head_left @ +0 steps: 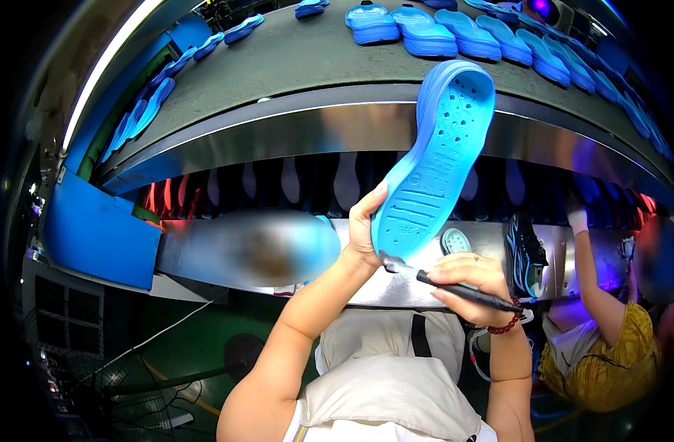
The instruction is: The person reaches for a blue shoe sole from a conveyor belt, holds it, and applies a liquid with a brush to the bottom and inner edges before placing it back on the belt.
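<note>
Holding 1 bright blue shoe sole (434,173) up over a steel ledge (359,295), tilted, with the wide toe end high to the right, the heel low and the holed inner face toward the head. Gripping near the heel with the left hand (362,232), closed on the side wall, with the thumb along the edge and the other fingers mostly hidden behind. Pinching 1 black-handled brush (407,270) pen-fashion in the right hand (469,272), with the fingers closed on the handle. Pointing the dark tip at the heel's lower rim, touching or just beside; impossible to tell which. Apparently brushing that rim, judging by the pose. Calling next, most likely, for a steady left hold, a light stroke along the edge, then a small turn of the sole. Farther out, on the ledge, 1 mint-green shoe piece (455,241) and, to its right, 1 black-and-blue sneaker (524,254). Beyond, on a dark conveyor belt (293,66), many more blue soles (429,35). At far right, 1 co-worker's arm (600,287).
</note>
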{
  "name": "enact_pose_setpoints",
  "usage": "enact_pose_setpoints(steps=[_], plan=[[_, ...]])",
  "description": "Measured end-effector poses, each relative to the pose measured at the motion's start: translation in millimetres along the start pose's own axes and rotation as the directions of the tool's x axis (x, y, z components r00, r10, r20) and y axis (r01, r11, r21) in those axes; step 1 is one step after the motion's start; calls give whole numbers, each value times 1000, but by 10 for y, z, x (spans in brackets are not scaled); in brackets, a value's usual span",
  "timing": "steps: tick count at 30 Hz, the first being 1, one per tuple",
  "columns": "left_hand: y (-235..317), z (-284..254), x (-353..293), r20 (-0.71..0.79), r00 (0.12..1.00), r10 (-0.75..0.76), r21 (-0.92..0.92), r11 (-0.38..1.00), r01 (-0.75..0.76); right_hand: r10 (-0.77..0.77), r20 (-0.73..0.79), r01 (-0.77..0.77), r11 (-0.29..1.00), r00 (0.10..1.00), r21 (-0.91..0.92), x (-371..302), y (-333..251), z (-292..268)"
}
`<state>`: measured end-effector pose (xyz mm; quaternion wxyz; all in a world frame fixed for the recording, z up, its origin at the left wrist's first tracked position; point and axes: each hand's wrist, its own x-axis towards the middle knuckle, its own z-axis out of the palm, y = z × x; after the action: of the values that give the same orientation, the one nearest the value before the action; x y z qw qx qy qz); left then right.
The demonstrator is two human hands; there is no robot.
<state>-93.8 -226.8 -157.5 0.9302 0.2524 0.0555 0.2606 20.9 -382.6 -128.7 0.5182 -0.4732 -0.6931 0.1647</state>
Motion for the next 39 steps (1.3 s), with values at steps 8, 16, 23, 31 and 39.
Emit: enact_pose_setpoints(steps=[8,16,23,31,39], plan=[[80,-87,69,142,943,-303,-203,923,327,-100,165,118,988,981,-105,-4,-137,47],[115,-74,92,94,879,-468,49,884,466,-79,155,105,980,985,-167,-111,-27,64],[184,132,36,-119,762,-636,356,689,631,35,287,-6,995,957,-102,-145,37,-155],[199,214,14,-272,714,-645,602,465,649,145,462,-44,974,875,-223,-190,20,-382],[272,22,-72,-293,752,-591,640,464,613,284,447,-125,927,848,-353,-198,84,-532]])
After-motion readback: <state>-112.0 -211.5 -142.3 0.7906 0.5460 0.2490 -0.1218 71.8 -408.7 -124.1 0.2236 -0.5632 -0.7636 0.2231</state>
